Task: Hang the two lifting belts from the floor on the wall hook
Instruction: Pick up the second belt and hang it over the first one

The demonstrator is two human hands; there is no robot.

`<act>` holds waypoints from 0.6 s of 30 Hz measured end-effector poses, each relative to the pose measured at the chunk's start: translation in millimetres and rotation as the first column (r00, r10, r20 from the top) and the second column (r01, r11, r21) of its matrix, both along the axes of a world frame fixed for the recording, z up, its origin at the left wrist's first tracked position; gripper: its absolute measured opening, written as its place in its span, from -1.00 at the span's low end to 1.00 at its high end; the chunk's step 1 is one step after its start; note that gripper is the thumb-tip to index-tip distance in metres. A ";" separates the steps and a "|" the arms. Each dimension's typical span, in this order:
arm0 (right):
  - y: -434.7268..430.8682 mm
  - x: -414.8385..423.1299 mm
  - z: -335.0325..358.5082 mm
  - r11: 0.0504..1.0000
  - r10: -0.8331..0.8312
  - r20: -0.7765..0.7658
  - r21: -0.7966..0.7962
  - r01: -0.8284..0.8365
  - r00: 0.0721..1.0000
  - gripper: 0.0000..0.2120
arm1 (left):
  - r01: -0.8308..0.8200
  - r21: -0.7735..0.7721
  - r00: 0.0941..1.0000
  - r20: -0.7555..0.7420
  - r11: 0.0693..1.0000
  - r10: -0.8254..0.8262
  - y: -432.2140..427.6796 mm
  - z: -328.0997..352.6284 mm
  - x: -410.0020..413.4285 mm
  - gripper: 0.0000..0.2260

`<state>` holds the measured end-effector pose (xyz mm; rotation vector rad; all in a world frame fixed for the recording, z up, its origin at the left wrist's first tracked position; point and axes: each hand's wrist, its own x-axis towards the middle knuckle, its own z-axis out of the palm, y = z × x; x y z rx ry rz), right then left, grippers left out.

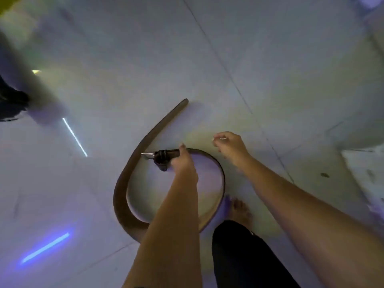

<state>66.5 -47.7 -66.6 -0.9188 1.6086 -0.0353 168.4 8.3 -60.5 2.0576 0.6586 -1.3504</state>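
One brown belt (124, 183) lies curled on the pale tiled floor, its tail end pointing up toward the middle of the view. Its metal buckle (148, 155) and dark keeper loop sit at the top of the curl. My left hand (182, 161) is down on the strap just right of the buckle, fingers closed around it. My right hand (230, 145) hovers a little to the right, above the floor, fingers loosely curled and holding nothing. Only this one belt shows; no wall hook is in view.
My bare foot (240, 210) and dark trouser leg (243, 256) stand just right of the belt's loop. A dark object (12, 102) sits at the left edge. A pale raised surface (365, 167) lies at the right. Light streaks reflect on the glossy tiles.
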 end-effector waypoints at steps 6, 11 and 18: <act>-1.6 -7.8 -47.5 1.000 -0.010 0.020 0.024 0.010 1.000 -0.78 | -0.069 -0.002 0.997 0.024 0.998 0.069 -12.6 -55.0 4.3 -0.71; -6.5 -16.7 -5.4 0.997 -0.047 0.043 0.070 0.044 0.998 -0.70 | 0.060 -0.171 0.996 -0.053 0.983 -0.070 -15.4 -9.7 -16.7 -0.87; 11.7 -49.4 134.9 0.976 -0.207 0.031 0.081 0.204 0.978 -0.67 | 0.420 -0.457 0.841 -0.127 0.784 -0.525 -35.3 145.5 -38.7 -0.76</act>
